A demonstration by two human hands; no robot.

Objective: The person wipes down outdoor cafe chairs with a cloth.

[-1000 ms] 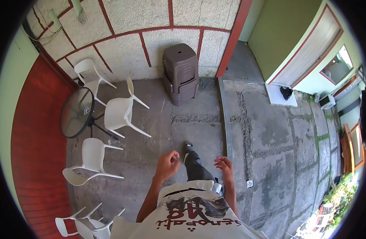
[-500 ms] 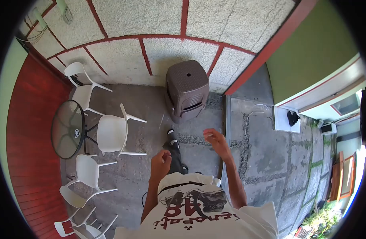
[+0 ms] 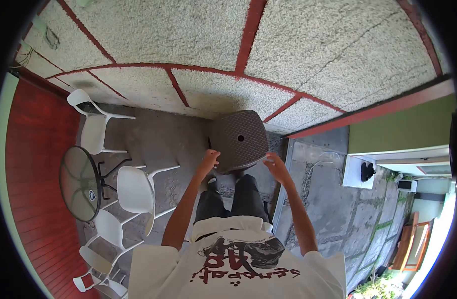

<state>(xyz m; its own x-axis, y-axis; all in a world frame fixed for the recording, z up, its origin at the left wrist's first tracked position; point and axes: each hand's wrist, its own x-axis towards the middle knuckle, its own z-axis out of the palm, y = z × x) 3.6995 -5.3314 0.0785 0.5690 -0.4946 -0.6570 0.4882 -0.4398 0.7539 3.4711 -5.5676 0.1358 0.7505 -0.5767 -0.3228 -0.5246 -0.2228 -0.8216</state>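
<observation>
A stack of brown plastic stools with a woven-pattern top and a round hole in the middle is right in front of my legs. My left hand is beside the near left side of the stack, its fingers apart and loosely bent toward the rim. On the opposite side, my right hand has its fingertips right at the near right corner, fingers partly curled and apart. Neither hand is closed round the stools.
A rough white wall with red lines rises behind the stools. White chairs surround a round glass table at left. A metal floor rail runs along my right. Black shoes lie on a white step.
I have stepped forward, so the stool stack is now close to my legs. Both hands have moved from in front of my body to either side of its top.
</observation>
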